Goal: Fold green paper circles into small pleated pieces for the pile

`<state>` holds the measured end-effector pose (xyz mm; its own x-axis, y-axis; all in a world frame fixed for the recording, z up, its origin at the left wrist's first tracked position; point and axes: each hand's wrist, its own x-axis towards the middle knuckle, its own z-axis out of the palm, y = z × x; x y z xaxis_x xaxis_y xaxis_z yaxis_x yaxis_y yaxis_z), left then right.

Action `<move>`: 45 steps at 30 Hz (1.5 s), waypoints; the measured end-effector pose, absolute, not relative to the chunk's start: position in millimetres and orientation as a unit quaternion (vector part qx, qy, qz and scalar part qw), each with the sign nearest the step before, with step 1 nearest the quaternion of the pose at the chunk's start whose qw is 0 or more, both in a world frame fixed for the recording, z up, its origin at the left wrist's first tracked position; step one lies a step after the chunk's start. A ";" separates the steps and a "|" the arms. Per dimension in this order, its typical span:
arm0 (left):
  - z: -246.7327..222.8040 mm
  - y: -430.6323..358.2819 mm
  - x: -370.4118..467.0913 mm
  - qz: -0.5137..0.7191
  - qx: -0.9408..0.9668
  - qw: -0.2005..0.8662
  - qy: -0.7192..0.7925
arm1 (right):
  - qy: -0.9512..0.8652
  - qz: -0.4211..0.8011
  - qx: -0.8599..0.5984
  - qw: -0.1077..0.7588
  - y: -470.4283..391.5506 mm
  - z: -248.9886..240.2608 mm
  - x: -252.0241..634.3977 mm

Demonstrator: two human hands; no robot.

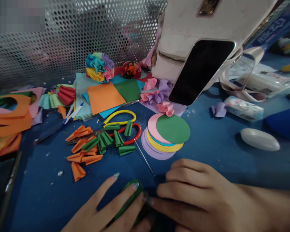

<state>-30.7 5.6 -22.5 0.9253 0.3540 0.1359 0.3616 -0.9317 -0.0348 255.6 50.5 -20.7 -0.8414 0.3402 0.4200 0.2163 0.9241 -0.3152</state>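
Note:
At the bottom edge, a piece of green paper lies under the fingers of my left hand. That hand has two fingers stretched out while its index finger and thumb close on the paper. My right hand comes in from the right with curled fingers, its index fingertip meeting the left fingertips at the paper's darker edge. The contact spot is blurred and partly hidden. Just beyond lie a thin metal needle-like rod, folded green paper pieces and folded orange paper pieces.
Scissors with yellow and red handles lie among the folded pieces. Stacked paper circles sit mid-table. Behind are paper squares, ruffled paper balls and a phone leaning on a pale bag. A white oval object lies right.

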 end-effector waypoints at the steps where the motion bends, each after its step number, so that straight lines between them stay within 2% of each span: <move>1: -22.5 5.7 -29.5 -0.069 -0.979 0.026 -0.189 | -0.951 0.132 -0.136 0.244 49.9 -20.5 256.2; 9: -23.8 4.1 -22.9 -0.113 -0.966 0.027 -0.231 | -0.955 0.157 -0.117 0.222 48.8 -22.2 254.9; 17: -25.6 6.5 -24.6 -0.111 -0.971 0.052 -0.203 | -0.946 0.152 -0.107 0.266 43.3 -28.8 259.8; 23: -11.3 14.6 -25.8 -0.080 -0.977 0.030 -0.196 | -0.964 0.154 -0.052 0.212 43.4 -41.4 262.9; 27: -9.6 15.4 -26.4 -0.085 -0.981 0.034 -0.169 | -0.962 0.158 -0.048 0.215 45.8 -37.1 260.3; 31: -15.7 9.7 -25.5 -0.095 -0.970 0.021 -0.222 | -0.958 0.157 -0.056 0.234 47.3 -28.1 254.4; 40: -12.9 17.0 -26.9 -0.073 -0.981 0.049 -0.173 | -0.954 0.192 -0.036 0.229 52.1 -20.1 249.1; 42: -15.5 16.1 -26.9 -0.134 -0.967 0.070 -0.204 | -0.953 0.196 -0.037 0.230 51.8 -20.8 248.9; 45: -12.6 17.4 -26.8 -0.070 -0.978 0.058 -0.186 | -0.951 0.201 -0.036 0.231 51.2 -21.7 249.0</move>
<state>-26.8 17.4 -12.6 0.9212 0.3550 0.1592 0.3714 -0.9242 -0.0884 249.0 51.2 -21.7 -0.8904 0.1614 0.4257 -0.0250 0.9163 -0.3998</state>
